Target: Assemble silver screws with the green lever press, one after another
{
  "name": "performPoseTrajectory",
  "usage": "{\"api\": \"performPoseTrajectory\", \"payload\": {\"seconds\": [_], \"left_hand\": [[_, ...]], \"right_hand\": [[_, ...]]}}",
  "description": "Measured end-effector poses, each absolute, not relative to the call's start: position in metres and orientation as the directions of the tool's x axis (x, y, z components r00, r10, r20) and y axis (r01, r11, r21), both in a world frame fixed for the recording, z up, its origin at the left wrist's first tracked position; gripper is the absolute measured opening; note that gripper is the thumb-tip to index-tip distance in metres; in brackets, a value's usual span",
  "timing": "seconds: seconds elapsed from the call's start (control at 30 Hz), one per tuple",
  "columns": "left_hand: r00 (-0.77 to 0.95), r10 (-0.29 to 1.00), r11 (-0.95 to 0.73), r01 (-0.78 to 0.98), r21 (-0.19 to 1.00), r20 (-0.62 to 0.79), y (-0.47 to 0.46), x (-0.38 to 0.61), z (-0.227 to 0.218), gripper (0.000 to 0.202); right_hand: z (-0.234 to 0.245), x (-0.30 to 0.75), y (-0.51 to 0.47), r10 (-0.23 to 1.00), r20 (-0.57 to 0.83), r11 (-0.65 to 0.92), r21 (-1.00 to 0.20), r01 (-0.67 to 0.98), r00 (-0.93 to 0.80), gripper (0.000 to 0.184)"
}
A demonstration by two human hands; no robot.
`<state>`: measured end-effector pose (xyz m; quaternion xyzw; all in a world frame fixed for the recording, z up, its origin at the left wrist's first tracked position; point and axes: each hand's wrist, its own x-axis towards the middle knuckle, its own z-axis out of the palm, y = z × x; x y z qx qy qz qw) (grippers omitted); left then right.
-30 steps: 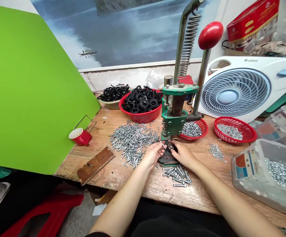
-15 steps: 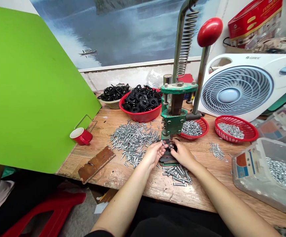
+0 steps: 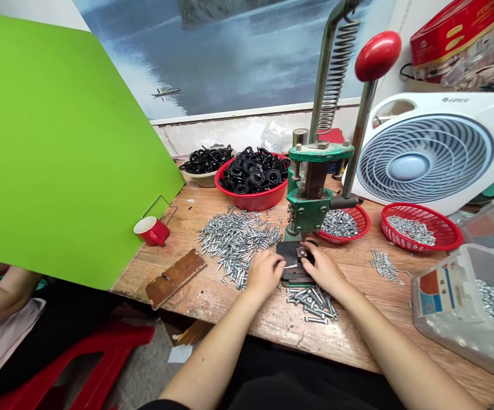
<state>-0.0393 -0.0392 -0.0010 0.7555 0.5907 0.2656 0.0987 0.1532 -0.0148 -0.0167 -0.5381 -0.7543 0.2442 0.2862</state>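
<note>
My left hand [image 3: 265, 273] is closed at the front edge of the bolt pile, its fingertips pinching a slim silver bolt [image 3: 290, 266] that points right over the press's black base plate [image 3: 287, 250]. Thumb and forefinger of my right hand [image 3: 324, 269] close around a small dark metal block [image 3: 301, 252] on that plate. Above both hands stands the green hand press [image 3: 311, 210], its red-knobbed lever [image 3: 378, 56] raised. A large heap of loose bolts [image 3: 238, 242] lies left of the plate, and longer eye-ended bolts [image 3: 313, 302] lie in front of it.
Black rings fill a red bowl [image 3: 251, 202] behind the heap. Two red baskets [image 3: 422, 228] of metal parts and a clear bin [image 3: 439, 319] stand right, before a white fan [image 3: 426, 154]. At left are a wooden board [image 3: 175, 277], a red mug [image 3: 153, 232] and a seated person's arm [image 3: 8, 293].
My left hand has turned palm-down and lowered, bringing the bolt down close to the base plate. The right hand stays at the metal block. The whole view has shifted slightly left.
</note>
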Motion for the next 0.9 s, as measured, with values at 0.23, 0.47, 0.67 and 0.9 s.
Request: {"api": "performPoseTrajectory", "payload": {"seconds": [0.23,0.47,0.67,0.9], "left_hand": [[-0.038,0.939,-0.067,0.954,0.292,0.341,0.003,-0.106,0.003,0.020],[-0.094,0.927,0.012,0.975,0.222,0.363,0.023,-0.130,0.011,0.019],[-0.059,0.930,-0.023,0.975,0.219,0.362,0.031,-0.150,0.018,0.021],[0.120,0.936,-0.242,0.902,0.358,0.330,0.016,-0.106,0.012,0.020]], "right_hand": [[-0.014,0.162,-0.027,0.943,0.250,0.334,-0.685,0.647,-0.221,0.048],[-0.015,0.180,-0.038,0.950,0.263,0.307,-0.680,0.666,-0.170,0.042],[-0.030,0.207,-0.073,0.965,0.255,0.216,-0.662,0.718,-0.055,0.039],[-0.032,0.225,-0.080,0.939,0.343,0.232,-0.566,0.791,-0.030,0.029]]}}
